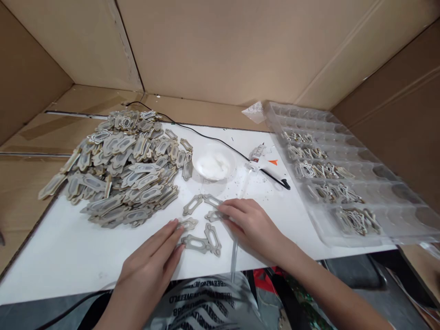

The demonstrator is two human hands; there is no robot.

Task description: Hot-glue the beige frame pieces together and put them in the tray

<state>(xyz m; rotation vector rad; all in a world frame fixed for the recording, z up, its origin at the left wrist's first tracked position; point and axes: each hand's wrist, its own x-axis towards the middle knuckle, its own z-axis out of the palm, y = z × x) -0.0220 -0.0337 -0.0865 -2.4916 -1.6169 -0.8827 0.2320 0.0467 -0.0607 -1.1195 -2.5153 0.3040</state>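
Several flat grey frame-shaped pieces (202, 220) lie loose on the white table top (68, 252) in front of me. My left hand (151, 263) lies flat with fingers stretched out, its fingertips touching one piece (188, 224). My right hand (249, 224) rests palm down with fingers extended, its fingertips on another piece (213, 215). Neither hand lifts anything. A clear glue stick (234, 256) runs out from under my right hand toward the table's near edge.
A big heap of the same grey pieces (120, 165) fills the left back. A white dish (213, 164) and a glue gun (261, 158) with a black cord stand behind. A clear compartment tray (343, 178) holding finished pieces lies right. Cardboard walls (220, 46) enclose the table.
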